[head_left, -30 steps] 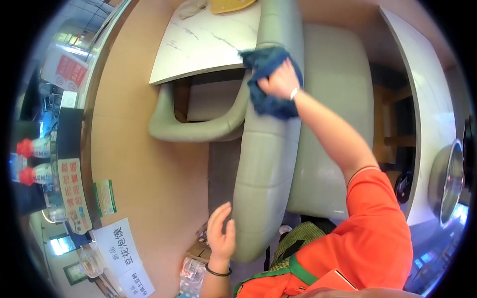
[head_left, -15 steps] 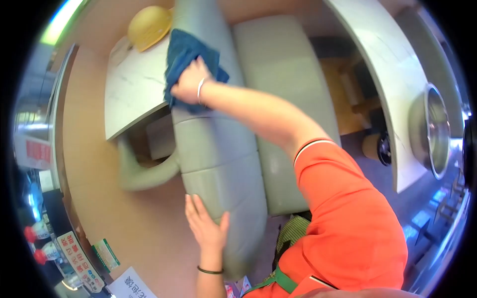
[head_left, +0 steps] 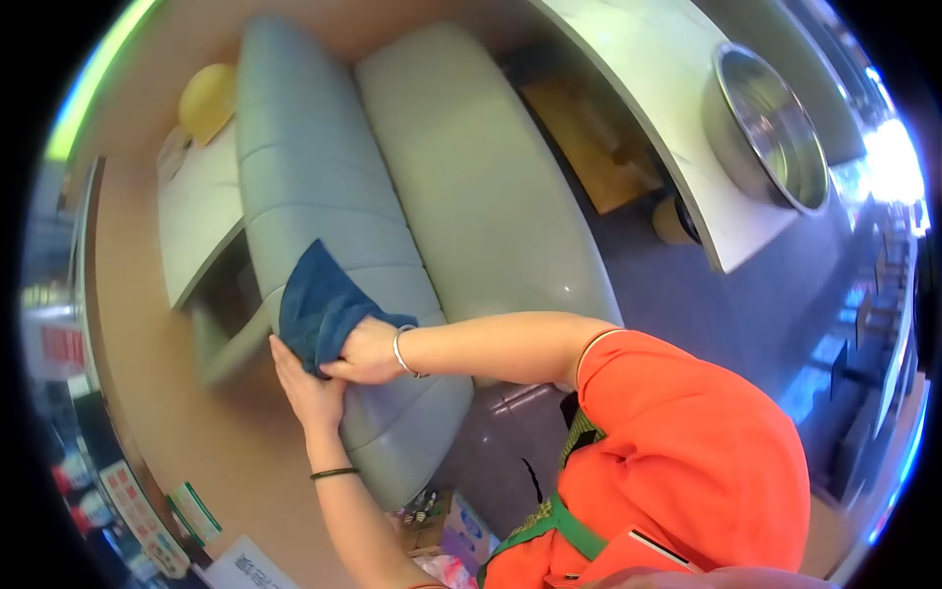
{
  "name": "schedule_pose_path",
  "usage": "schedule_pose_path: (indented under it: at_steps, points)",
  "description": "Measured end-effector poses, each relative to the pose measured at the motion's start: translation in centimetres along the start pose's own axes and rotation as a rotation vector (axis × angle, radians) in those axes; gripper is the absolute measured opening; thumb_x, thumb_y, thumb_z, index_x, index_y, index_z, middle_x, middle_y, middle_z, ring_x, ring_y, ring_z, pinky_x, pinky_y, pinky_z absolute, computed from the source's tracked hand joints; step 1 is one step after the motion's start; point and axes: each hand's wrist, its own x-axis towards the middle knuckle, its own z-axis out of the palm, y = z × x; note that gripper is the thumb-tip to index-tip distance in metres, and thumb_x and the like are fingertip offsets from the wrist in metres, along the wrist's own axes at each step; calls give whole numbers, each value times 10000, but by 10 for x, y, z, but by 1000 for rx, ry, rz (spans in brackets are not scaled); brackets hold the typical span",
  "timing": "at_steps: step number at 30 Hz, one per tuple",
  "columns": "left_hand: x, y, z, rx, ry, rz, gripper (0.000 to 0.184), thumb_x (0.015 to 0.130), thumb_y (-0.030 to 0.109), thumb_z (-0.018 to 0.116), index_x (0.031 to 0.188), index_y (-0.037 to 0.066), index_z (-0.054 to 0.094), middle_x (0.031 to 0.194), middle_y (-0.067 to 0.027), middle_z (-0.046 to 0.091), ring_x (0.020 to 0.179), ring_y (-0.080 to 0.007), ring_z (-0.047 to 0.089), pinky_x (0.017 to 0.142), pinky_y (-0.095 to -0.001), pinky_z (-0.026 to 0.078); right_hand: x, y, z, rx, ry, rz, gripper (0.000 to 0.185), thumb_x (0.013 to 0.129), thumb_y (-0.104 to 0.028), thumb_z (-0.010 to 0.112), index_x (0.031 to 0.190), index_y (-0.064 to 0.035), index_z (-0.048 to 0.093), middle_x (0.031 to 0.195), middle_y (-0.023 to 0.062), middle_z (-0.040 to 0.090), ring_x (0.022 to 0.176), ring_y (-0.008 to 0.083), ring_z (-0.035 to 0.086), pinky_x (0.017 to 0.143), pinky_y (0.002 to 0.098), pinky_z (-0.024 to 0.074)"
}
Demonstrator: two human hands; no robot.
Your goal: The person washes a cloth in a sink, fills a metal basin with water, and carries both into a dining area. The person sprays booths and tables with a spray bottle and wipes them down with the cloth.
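My right hand [head_left: 367, 351], with a silver bangle at the wrist, is closed on a dark blue cloth [head_left: 319, 299]. The cloth is bunched under the palm, and its loose part spreads over the backrest [head_left: 329, 191] of a grey-green padded bench. Beside the cloth, my left hand [head_left: 309, 385] lies against the near left edge of that backrest, its fingers stretched out. A dark band circles the left wrist. The bench seat [head_left: 471, 162] runs along the right side of the backrest. My right fingertips are partly hidden in the cloth's folds.
A steel basin [head_left: 736, 147] stands on a white marbled table [head_left: 677, 108] at right. Behind the backrest, another white table [head_left: 201, 211] carries a yellow rounded object [head_left: 207, 103]. A cardboard box [head_left: 446, 525] sits on the floor near my body. Printed signs [head_left: 142, 518] are at lower left.
My right hand has drawn the cloth along the backrest toward me, from its far part to beside my left hand. The view has shifted, and the basin now appears higher and farther left.
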Motion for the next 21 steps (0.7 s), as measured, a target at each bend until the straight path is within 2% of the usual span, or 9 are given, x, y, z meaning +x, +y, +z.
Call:
schedule_pose_path:
  at_steps: [2, 4, 6, 8, 10, 11, 16, 19, 21]
  points:
    - [10, -11, -4, -14, 32, 31, 955, 650, 245, 717, 1357, -31, 138, 1389, -213, 227, 1279, -343, 239, 1047, -371, 227, 39, 10, 9, -252, 279, -119, 320, 796, -299, 490, 981, -50, 570, 1075, 195, 536, 991, 356, 494, 871, 405, 385]
    - [10, -9, -3, 29, 11, 14, 961, 650, 274, 720, 1355, -30, 141, 1386, -210, 232, 1266, -348, 252, 1037, -377, 242, 76, -1, -9, -186, 161, 124, 338, 800, -320, 464, 986, -60, 575, 1125, 199, 512, 1071, 380, 443, 921, 450, 332]
    - [6, -2, -2, 45, -9, -1, 966, 652, 284, 717, 1355, -26, 131, 1383, -207, 233, 1254, -358, 262, 1030, -382, 251, 111, 8, -27, -620, 379, -39, 345, 790, -299, 468, 1028, -69, 566, 1179, 199, 482, 1134, 405, 388, 945, 505, 295]
    - [2, -6, -7, 31, -10, -31, 971, 658, 291, 712, 1360, -18, 117, 1384, -203, 231, 1253, -359, 260, 1024, -394, 256, 139, 18, -33, -700, 402, -161, 377, 771, -282, 472, 1079, -78, 545, 1220, 191, 459, 1177, 407, 356, 949, 561, 272]
    - [3, 1, -11, 83, -64, -35, 960, 664, 289, 709, 1364, -2, 121, 1390, -193, 226, 1263, -350, 249, 1027, -419, 244, 157, 20, -52, -748, 355, -122, 389, 753, -273, 480, 1088, -84, 540, 1227, 173, 460, 1201, 382, 349, 959, 568, 266]
    - [4, 7, -17, 127, -126, -73, 949, 670, 297, 708, 1367, 8, 131, 1391, -187, 228, 1271, -338, 246, 1030, -457, 225, 166, 28, -53, -684, 467, -197, 359, 743, -268, 486, 1046, -89, 559, 1222, 165, 464, 1218, 366, 341, 950, 593, 256]
    - [58, 47, -29, 214, -106, -206, 912, 684, 311, 701, 1355, 2, 168, 1388, -182, 238, 1273, -324, 255, 1024, -502, 209, 226, 34, -110, -800, 305, -138, 335, 733, -229, 476, 1000, -48, 567, 1194, 153, 482, 1212, 334, 361, 948, 581, 264]
    - [119, 70, -14, 262, -32, -289, 894, 689, 316, 700, 1349, 0, 186, 1384, -179, 249, 1267, -319, 267, 1015, -513, 218, 312, 67, -166, -868, 326, -166, 362, 738, -204, 471, 1054, -54, 565, 1228, 147, 477, 1274, 288, 293, 1023, 536, 167]
    - [153, 61, 19, 368, -30, -300, 909, 670, 340, 711, 1340, -5, 203, 1367, -181, 276, 1239, -327, 304, 988, -497, 270, 339, 83, -228, -1033, 201, -77, 371, 766, -278, 464, 1045, -80, 609, 1257, 108, 471, 1248, 268, 332, 1045, 532, 119]
